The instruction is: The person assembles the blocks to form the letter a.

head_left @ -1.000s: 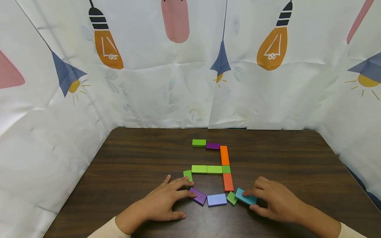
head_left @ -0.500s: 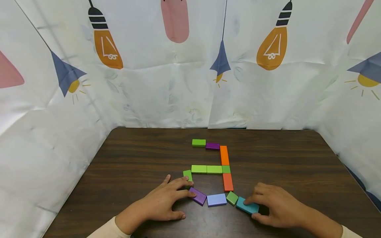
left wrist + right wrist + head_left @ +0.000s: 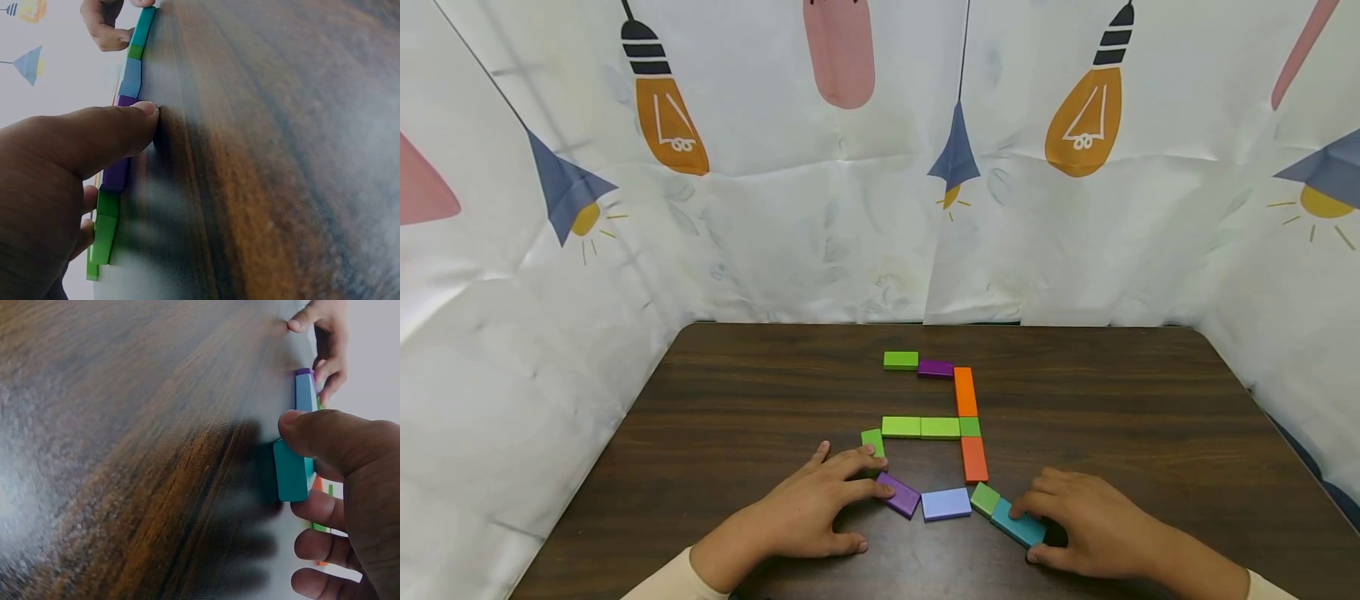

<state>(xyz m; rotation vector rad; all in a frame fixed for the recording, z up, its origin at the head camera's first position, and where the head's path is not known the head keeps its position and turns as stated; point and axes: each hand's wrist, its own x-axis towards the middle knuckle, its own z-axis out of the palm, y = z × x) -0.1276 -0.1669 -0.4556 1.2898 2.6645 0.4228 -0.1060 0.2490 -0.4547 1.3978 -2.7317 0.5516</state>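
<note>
In the head view my left hand (image 3: 816,508) lies spread at the left, its index fingertip on the purple block (image 3: 902,498) and another fingertip over the green block (image 3: 872,440). Its thumb stands apart, near the table. My right hand (image 3: 1086,521) holds a teal block (image 3: 1017,523) between thumb and fingers, flat on the table. One end of that teal block meets a small green block (image 3: 985,498). Between the two hands sits a lavender-blue block (image 3: 946,503). In the right wrist view the thumb reaches over the end of the teal block (image 3: 291,472).
Farther back, a row of light green blocks (image 3: 921,427) joins a column with an orange block (image 3: 966,392) and a red-orange block (image 3: 974,459). A dark purple block (image 3: 936,369) and a green block (image 3: 901,360) lie behind. Printed cloth (image 3: 842,242) hangs around the brown table (image 3: 760,375).
My right hand has drawn the teal block toward me and turned it, so it now lines up with the small green block, which has turned slightly. My left hand has stayed put.
</note>
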